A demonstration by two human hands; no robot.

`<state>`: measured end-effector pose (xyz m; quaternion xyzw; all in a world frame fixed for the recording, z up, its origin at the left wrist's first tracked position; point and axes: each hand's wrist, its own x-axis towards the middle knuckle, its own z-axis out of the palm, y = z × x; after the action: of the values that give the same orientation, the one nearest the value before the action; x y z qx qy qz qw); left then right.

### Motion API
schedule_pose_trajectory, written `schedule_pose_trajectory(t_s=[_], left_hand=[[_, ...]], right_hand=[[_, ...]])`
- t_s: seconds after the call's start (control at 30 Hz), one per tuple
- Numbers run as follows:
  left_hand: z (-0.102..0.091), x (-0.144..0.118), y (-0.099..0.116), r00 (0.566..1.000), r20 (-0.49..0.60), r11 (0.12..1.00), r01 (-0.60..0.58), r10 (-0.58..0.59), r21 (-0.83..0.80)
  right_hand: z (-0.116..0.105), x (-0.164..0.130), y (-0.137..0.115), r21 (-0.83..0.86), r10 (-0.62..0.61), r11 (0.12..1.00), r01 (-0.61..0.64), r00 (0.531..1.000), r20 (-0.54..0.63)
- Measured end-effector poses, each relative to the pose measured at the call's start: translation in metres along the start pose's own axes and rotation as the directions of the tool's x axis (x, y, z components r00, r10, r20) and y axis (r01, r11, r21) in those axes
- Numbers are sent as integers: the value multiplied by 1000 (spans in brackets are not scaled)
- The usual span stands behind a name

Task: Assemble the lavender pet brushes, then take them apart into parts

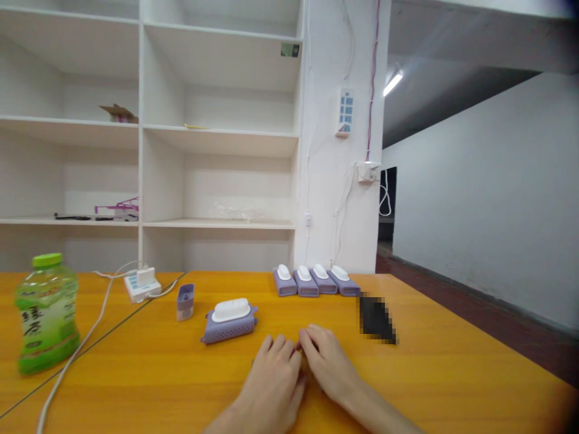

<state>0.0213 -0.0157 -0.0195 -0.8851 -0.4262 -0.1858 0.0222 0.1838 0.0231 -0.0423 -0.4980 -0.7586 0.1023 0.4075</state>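
Note:
My left hand (pixel 274 380) rests on the orange wood-grain table, back up, with its fingers curled under. Beside it my right hand (pixel 330 364) is also closed, its bent fingers meeting the left fingertips. Whatever lies inside either hand, if anything, is hidden. Nearest to my left hand is a purple box with end tabs and small holes (pixel 230 330), with a white ribbed oval piece (pixel 231 310) on top. A small purple open-topped container with a clear lower part (pixel 185 302) stands further left. A pixelated dark patch (pixel 376 318) lies right of my right hand.
Several purple boxes with white tops (pixel 304 283) stand in a row at the table's back edge. A green-capped bottle (pixel 47 316), a power strip (pixel 142 284) and a white cable (pixel 97 322) are on the left. White shelves (pixel 217 135) rise behind.

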Motion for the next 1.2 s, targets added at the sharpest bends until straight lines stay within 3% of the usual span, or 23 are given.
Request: schedule_pose_trajectory(t_s=[0.13, 0.27, 0.37, 0.47, 0.77, 1.0, 1.2], left_hand=[[6, -3, -8, 994, -93, 999, 51, -51, -8], [3, 1, -19, 995, -94, 999, 26, -28, -29], [-2, 3, -30, 996, -87, 997, 6, -13, -81], [-3, 1, -39, 998, -57, 990, -6, -2, -141], [1, 0, -43, 999, -6, 975, -52, 52, -215], [-12, 6, -44, 994, 33, 992, -102, 105, -80], [-15, 6, -48, 998, 3, 997, -67, 68, -37]], right_hand=[[-6, -2, -4, 70, 14, 997, -15, 1000, 12], [-11, -2, -4, 229, -7, 973, -16, 995, 100], [-8, -3, -2, 481, -44, 873, -79, 970, 238], [-6, -4, 2, 583, -49, 798, -153, 948, 315], [-9, -9, 7, 505, -30, 849, -154, 940, 339], [-7, -4, 18, 458, -58, 883, -101, 945, 321], [-13, 2, 23, 461, -40, 880, -115, 949, 313]])
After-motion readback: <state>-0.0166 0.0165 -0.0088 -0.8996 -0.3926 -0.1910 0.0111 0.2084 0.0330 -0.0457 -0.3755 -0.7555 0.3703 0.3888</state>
